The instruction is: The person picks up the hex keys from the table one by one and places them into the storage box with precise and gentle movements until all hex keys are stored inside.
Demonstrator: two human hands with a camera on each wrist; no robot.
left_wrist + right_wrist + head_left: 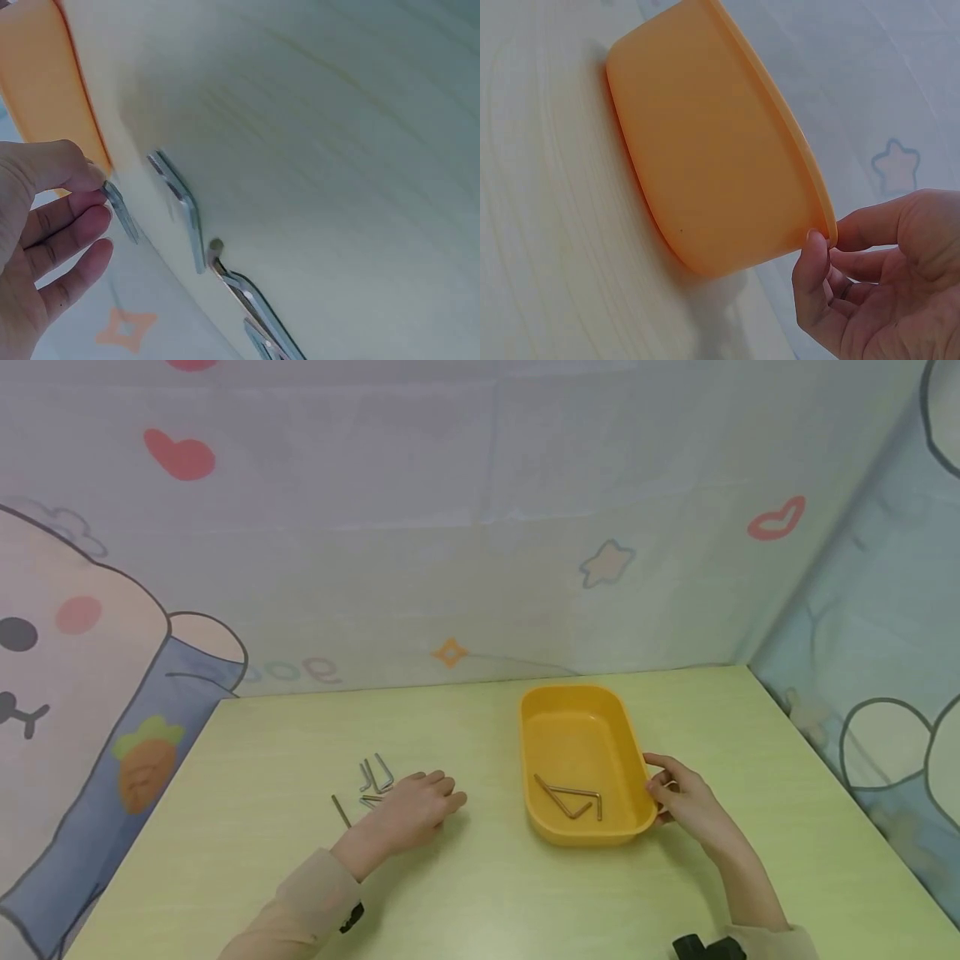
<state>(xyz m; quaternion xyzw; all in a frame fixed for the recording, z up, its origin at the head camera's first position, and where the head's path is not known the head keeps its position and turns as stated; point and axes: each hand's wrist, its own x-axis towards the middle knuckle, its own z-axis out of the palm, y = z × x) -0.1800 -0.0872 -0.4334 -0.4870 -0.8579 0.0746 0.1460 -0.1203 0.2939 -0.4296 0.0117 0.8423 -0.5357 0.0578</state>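
Below centre, our left hand (418,811) pinched a hex key (122,213), apparently for transfer, while our right hand (693,807) gripped the yellow tray (573,739) and a rightward reach seemed needed.

This looked like a small screened-off recording corner; what kind of room lay beyond could not be told. A creased pale cloth (420,460) hung across the top of the frame, printed with a red heart (183,458) at upper left and a star (607,562) right of centre. More printed cloth (877,610) closed the right side. A cartoon animal (97,577) filled the left edge, above a plain wood-grain table (825,835).
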